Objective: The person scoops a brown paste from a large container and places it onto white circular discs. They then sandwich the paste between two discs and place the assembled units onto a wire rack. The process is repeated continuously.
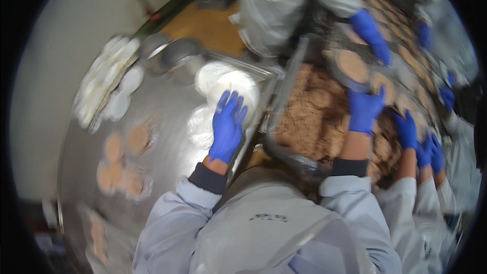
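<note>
My left hand, in a blue glove, lies with fingers stretched out over a pile of thin white discs on the steel table; whether its fingertips press on them is hard to tell. At the edge of the meat tub, my right hand, gloved too, is closed on a round grey mould with a flat, pale pink patty in it. Part of its fingers is hidden under the mould. Below that hand spreads brown-pink ground meat in the deep tub.
The steel table bears several wrapped patties, stacked white discs and round metal containers. At right, patties line a mesh conveyor. A co-worker's gloved hand reaches over it; other people's hands crowd my right side.
</note>
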Demonstrator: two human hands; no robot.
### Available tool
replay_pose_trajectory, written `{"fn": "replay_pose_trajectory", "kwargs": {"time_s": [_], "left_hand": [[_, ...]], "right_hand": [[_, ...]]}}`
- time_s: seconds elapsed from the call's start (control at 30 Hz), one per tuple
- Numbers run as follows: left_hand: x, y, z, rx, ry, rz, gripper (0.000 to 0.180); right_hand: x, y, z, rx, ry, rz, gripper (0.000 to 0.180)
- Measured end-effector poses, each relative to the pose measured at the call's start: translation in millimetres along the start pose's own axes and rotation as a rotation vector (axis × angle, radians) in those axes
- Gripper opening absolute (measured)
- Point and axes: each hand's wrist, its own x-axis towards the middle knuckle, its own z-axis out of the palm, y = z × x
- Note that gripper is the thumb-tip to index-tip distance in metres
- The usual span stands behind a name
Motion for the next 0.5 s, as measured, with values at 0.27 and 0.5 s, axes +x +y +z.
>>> {"fn": "replay_pose_trajectory", "kwargs": {"time_s": [0.27, 0.5], "left_hand": [[59.3, -144.4, 182.0, -0.068, -0.628, -0.609, 0.047], [64.5, -151.8, 124.7, -0.092, -0.565, -0.626, 0.046]], "right_hand": [[11.3, -12.4, -47.9, -0.213, 0.061, -0.303, 0.038], [-12.8, -68.9, -4.7, -0.313, 0.199, -0.418, 0.04]]}}
